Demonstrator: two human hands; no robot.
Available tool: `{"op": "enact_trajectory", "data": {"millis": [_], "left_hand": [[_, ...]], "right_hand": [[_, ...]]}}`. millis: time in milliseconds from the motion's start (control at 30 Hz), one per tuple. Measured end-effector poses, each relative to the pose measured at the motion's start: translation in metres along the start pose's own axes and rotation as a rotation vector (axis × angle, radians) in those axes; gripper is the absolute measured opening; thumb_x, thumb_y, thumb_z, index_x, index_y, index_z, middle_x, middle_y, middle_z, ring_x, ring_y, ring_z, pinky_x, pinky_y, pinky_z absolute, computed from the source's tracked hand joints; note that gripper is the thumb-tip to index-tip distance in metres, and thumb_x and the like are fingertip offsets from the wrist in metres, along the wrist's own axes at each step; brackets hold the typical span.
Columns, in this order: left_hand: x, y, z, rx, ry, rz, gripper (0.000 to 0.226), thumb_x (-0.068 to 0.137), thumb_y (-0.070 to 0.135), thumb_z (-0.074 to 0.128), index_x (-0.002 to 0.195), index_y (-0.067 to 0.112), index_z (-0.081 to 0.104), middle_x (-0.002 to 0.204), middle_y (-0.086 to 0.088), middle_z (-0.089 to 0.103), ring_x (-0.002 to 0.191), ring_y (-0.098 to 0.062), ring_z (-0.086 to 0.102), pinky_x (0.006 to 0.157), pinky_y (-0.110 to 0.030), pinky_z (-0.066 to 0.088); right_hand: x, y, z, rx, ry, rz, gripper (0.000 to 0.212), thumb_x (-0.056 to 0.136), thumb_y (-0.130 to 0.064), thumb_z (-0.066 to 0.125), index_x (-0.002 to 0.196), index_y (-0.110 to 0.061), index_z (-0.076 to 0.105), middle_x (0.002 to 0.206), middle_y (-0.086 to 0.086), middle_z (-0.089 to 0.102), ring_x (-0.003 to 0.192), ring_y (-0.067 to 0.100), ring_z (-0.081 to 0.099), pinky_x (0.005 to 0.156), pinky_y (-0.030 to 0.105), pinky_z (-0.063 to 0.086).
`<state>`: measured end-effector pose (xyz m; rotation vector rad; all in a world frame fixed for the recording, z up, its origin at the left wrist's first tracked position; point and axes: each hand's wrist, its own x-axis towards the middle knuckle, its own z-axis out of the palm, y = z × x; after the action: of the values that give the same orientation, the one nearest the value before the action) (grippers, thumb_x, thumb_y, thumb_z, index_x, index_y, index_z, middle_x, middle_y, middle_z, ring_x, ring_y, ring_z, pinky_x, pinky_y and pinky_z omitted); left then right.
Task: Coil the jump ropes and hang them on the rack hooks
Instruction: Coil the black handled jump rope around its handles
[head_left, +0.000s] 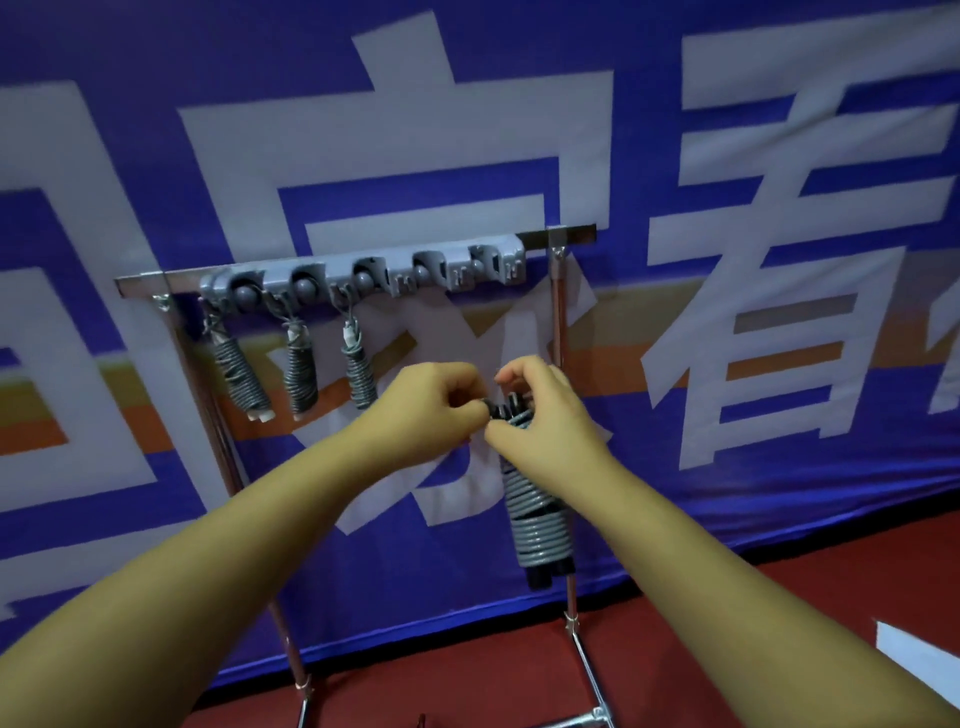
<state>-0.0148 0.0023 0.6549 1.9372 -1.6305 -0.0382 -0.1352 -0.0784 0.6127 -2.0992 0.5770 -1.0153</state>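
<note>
Hanging: seemingly three coiled ropes (301, 371).

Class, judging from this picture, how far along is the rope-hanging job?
Done: three coiled ropes hang from the grey hook rail. In hand: a fourth coiled rope, held at its top by the left hand and right hand. Left: hanging it on a free right-side hook.

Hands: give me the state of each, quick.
Left hand: pinching the top of the coiled jump rope.
Right hand: gripping the same rope.
</note>
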Motion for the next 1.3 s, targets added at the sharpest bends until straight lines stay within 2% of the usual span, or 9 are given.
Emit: {"op": "enact_trajectory", "data": {"millis": [100, 167, 300, 433, 633, 800, 933, 1000, 1300], "left_hand": [[0.015, -0.005, -0.015, 0.010, 0.106, 0.005, 0.015, 0.083, 0.010, 0.059, 0.069, 0.017, 0.058, 0.061, 0.003, 0.057, 0.050, -0.004, 0.047, 0.048, -0.015, 0.036], [0.028, -0.012, -0.025, -0.038, 0.181, -0.065, 0.013, 0.081, 0.010, 0.060, 0.069, 0.012, 0.060, 0.060, 0.000, 0.057, 0.047, -0.005, 0.046, 0.046, -0.014, 0.036], [0.046, -0.029, -0.044, -0.289, 0.241, -0.219, 0.014, 0.066, 0.022, 0.066, 0.065, 0.008, 0.064, 0.058, -0.004, 0.058, 0.061, -0.019, 0.050, 0.060, -0.033, 0.041], [0.051, -0.042, -0.049, -0.389, 0.253, -0.270, 0.014, 0.064, 0.023, 0.064, 0.064, 0.009, 0.064, 0.061, -0.010, 0.061, 0.064, -0.023, 0.053, 0.064, -0.038, 0.045], [0.071, -0.054, -0.068, -0.396, 0.168, -0.166, 0.012, 0.092, 0.008, 0.059, 0.088, -0.002, 0.064, 0.067, -0.007, 0.060, 0.051, -0.006, 0.053, 0.051, -0.017, 0.045], [0.097, -0.078, -0.077, -0.285, 0.146, -0.186, 0.013, 0.093, 0.016, 0.058, 0.090, 0.007, 0.066, 0.071, -0.004, 0.066, 0.060, -0.011, 0.060, 0.061, -0.024, 0.050], [0.121, -0.091, -0.078, -0.380, 0.202, -0.218, 0.015, 0.097, 0.008, 0.050, 0.088, 0.002, 0.060, 0.070, -0.006, 0.062, 0.048, -0.003, 0.058, 0.048, -0.017, 0.047], [0.133, -0.098, -0.077, -0.428, 0.238, -0.256, 0.019, 0.098, 0.008, 0.048, 0.082, 0.005, 0.058, 0.067, -0.006, 0.059, 0.044, -0.004, 0.056, 0.044, -0.016, 0.045], [0.157, -0.113, -0.073, -0.487, 0.231, -0.344, 0.020, 0.099, 0.010, 0.048, 0.082, 0.004, 0.055, 0.066, -0.007, 0.055, 0.050, -0.014, 0.051, 0.041, -0.019, 0.045]], "right_hand": [[0.031, -0.014, 0.001, -0.024, -0.129, 0.001, 0.028, 0.085, -0.015, 0.057, 0.112, -0.023, 0.054, 0.108, -0.002, 0.052, 0.091, 0.014, 0.052, 0.066, 0.016, 0.042], [0.050, -0.023, 0.006, 0.015, -0.141, 0.050, 0.020, 0.084, -0.018, 0.057, 0.103, -0.023, 0.058, 0.096, 0.000, 0.061, 0.084, 0.018, 0.057, 0.070, 0.030, 0.048], [0.079, -0.037, 0.009, 0.221, -0.143, 0.163, 0.017, 0.078, -0.005, 0.060, 0.091, -0.015, 0.065, 0.088, 0.004, 0.063, 0.088, 0.023, 0.061, 0.081, 0.041, 0.053], [0.089, -0.035, 0.012, 0.350, -0.227, 0.154, 0.025, 0.083, 0.005, 0.052, 0.074, -0.017, 0.061, 0.078, 0.005, 0.059, 0.074, 0.019, 0.057, 0.062, 0.031, 0.050], [0.128, -0.027, 0.017, 0.392, -0.225, 0.133, 0.007, 0.089, -0.011, 0.062, 0.088, -0.017, 0.058, 0.090, 0.005, 0.058, 0.083, 0.020, 0.059, 0.065, 0.030, 0.052], [0.163, -0.018, 0.031, 0.209, -0.159, 0.081, 0.014, 0.087, -0.016, 0.067, 0.096, -0.006, 0.068, 0.092, 0.010, 0.066, 0.088, 0.023, 0.064, 0.072, 0.038, 0.059], [0.196, -0.014, 0.051, 0.192, -0.109, 0.086, 0.005, 0.085, -0.016, 0.066, 0.083, -0.012, 0.068, 0.086, 0.010, 0.067, 0.080, 0.024, 0.063, 0.074, 0.043, 0.057], [0.212, -0.011, 0.061, 0.213, -0.082, 0.124, 0.014, 0.085, -0.017, 0.065, 0.071, -0.017, 0.065, 0.076, 0.008, 0.065, 0.074, 0.024, 0.061, 0.073, 0.042, 0.056], [0.235, 0.006, 0.080, 0.399, -0.087, 0.241, 0.025, 0.088, -0.014, 0.063, 0.063, -0.012, 0.057, 0.065, 0.010, 0.054, 0.058, 0.019, 0.048, 0.045, 0.024, 0.038]]}}
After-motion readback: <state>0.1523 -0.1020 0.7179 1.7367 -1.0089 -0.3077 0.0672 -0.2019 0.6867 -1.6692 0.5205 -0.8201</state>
